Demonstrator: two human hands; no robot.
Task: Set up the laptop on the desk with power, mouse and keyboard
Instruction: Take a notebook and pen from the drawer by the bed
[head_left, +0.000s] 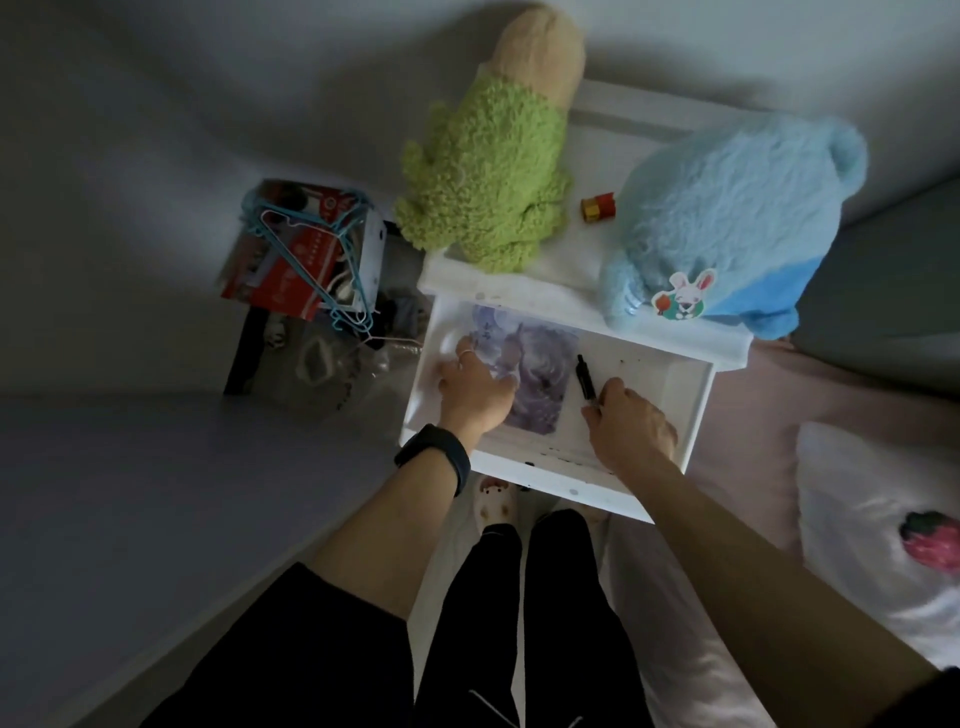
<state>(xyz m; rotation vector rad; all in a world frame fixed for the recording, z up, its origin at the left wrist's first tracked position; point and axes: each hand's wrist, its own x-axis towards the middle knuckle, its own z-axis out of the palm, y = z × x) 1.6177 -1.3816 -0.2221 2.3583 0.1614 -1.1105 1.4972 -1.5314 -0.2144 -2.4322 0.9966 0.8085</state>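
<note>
No laptop, mouse, keyboard or power cable is in view. A white drawer of a small white bedside cabinet stands pulled out below me. Inside it lie a purple printed picture and a black pen. My left hand, with a ring and a black wristband, rests flat with spread fingers on the picture's left part. My right hand is in the drawer with its fingertips at the lower end of the black pen; whether it grips the pen is unclear.
On the cabinet top sit a green and beige plush toy, a blue plush toy and a small red and gold object. A red bag with blue hangers stands at the left. A bed with a white pillow lies at the right.
</note>
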